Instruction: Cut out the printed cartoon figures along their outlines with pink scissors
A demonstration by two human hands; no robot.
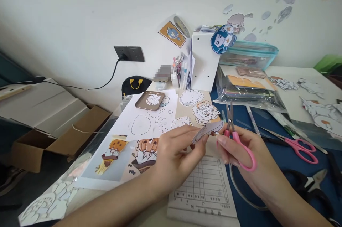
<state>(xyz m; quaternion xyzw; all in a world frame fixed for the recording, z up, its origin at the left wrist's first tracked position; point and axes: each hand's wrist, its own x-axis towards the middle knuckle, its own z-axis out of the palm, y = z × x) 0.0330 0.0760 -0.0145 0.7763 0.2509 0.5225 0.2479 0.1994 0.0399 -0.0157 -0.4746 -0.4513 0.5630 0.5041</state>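
Nearest, printed form sheet (204,187) flat on desk edge, below both hands. Left hand (173,155) pinched on grey paper cutout (208,130), held above the form. Right hand (240,148) gripping pink scissors (235,138), blades slightly apart, pointing up, just beside the cutout's right end. Farther back, pumpkin sticker sheet (145,152), second pink scissors (299,145), brown tray (149,101), white box (204,59).

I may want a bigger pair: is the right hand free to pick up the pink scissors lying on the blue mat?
Probably not yet: the right hand already grips small pink scissors. The lying pair sits close by, with nothing between.
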